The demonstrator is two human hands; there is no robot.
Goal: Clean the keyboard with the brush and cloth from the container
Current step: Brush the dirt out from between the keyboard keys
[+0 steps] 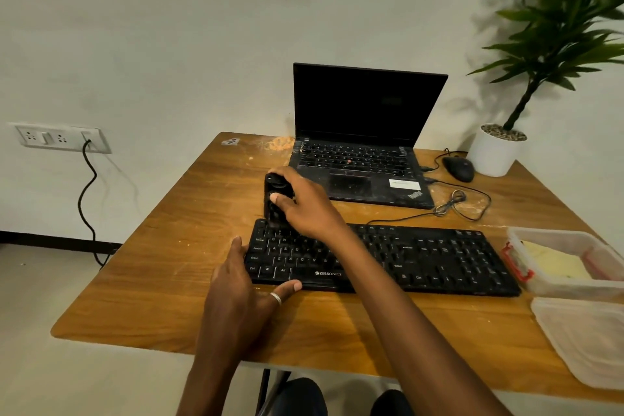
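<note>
A black keyboard point(422, 257) lies across the wooden table point(175, 280). My right hand point(304, 203) reaches over its top left corner and grips a black brush point(275, 192), whose lower end meets the keys there. My left hand point(243, 284) holds the keyboard's left end, fingers along the side edge and thumb along the front edge. A clear plastic container point(570, 260) with a red clasp stands to the right of the keyboard, and a pale yellow cloth point(553, 263) lies inside it.
An open black laptop point(364, 145) stands behind the keyboard. To its right lie a black mouse point(458, 168) with a looped cable and a potted plant point(496, 152). The container's lid point(587, 341) lies at the table's front right corner.
</note>
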